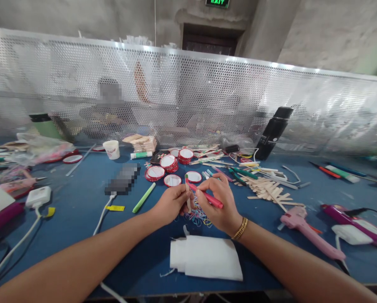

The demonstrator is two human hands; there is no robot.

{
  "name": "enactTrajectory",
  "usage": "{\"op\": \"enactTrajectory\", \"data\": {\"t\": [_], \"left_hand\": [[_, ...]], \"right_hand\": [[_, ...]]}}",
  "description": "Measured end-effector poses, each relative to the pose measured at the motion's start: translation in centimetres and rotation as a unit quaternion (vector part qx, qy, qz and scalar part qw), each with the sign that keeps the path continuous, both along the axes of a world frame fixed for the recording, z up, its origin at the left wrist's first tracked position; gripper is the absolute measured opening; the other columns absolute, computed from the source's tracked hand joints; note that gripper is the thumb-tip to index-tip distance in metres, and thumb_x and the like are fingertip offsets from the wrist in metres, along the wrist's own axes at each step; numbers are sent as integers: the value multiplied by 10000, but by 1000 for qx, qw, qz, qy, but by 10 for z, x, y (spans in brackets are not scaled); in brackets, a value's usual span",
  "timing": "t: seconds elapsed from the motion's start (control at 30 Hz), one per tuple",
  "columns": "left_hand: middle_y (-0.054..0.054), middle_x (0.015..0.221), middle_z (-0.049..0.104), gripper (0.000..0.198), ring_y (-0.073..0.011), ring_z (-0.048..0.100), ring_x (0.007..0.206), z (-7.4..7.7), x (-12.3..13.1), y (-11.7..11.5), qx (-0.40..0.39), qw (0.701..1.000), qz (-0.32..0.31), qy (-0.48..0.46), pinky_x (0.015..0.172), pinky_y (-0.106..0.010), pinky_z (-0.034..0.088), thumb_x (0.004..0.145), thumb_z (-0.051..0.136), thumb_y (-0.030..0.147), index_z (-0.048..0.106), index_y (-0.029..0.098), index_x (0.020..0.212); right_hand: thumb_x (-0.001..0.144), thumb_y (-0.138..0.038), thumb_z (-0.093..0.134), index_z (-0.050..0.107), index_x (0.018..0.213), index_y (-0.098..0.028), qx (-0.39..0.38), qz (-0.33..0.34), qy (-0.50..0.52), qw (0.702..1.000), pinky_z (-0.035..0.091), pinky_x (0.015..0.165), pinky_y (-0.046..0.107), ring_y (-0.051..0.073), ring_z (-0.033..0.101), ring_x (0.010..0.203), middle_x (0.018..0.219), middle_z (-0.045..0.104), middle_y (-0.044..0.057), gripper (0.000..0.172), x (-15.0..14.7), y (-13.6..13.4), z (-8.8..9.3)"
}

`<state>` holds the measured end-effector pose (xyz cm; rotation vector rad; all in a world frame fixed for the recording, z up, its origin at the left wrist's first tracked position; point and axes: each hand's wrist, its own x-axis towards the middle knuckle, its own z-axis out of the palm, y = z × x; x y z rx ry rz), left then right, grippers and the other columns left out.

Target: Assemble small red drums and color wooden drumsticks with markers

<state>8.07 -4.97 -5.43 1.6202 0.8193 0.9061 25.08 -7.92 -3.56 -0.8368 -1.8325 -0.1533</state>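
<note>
Between its fingertips my left hand (172,202) pinches a wooden craft stick (188,194) upright, its top end coloured green. My right hand (220,202) is closed around a red marker (211,198), whose tip end points left at the stick. Whether tip and stick touch, I cannot make out. Under both hands lies a tangle of coloured strings (199,216). A folded white cloth (212,257) rests on the blue table (137,256) nearer to me. Left of my left hand is a green marker (144,198), and beyond the hands are round red-rimmed discs (168,163) in stacks.
A pink glue gun (311,231) and a pile of craft sticks (270,189) lie to the right. A phone (122,180) with a white cable and a paper cup (111,150) stand left. Behind a perforated metal screen (207,101) a person sits. A black bottle (273,134) leans there.
</note>
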Motion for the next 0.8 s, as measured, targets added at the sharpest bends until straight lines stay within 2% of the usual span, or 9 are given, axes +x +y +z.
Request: {"op": "enactTrajectory", "data": {"t": [0.4, 0.63, 0.8], "left_hand": [[29, 560, 544, 385, -106, 500, 468, -1, -1, 1, 12, 1000, -5, 4, 442, -216, 399, 887, 549, 535, 546, 184, 728], [7, 576, 572, 434, -116, 505, 474, 2, -1, 1, 11, 1000, 3, 8, 447, -229, 404, 865, 551, 590, 567, 179, 725], [13, 562, 568, 435, -115, 502, 466, 3, 0, 0, 8, 1000, 4, -2, 436, -225, 400, 851, 570, 597, 560, 183, 719]], "right_hand": [[871, -178, 550, 516, 768, -235, -3, -3, -6, 1000, 385, 940, 449, 146, 581, 630, 695, 649, -34, 122, 0, 1, -1], [858, -165, 560, 507, 744, -229, 5, -34, -1, 999, 392, 919, 431, 144, 578, 620, 664, 613, -44, 141, 4, 5, 0], [863, -172, 564, 515, 760, -235, 15, -21, 6, 1000, 382, 955, 448, 147, 587, 625, 689, 635, -40, 130, 2, 1, 0]]}}
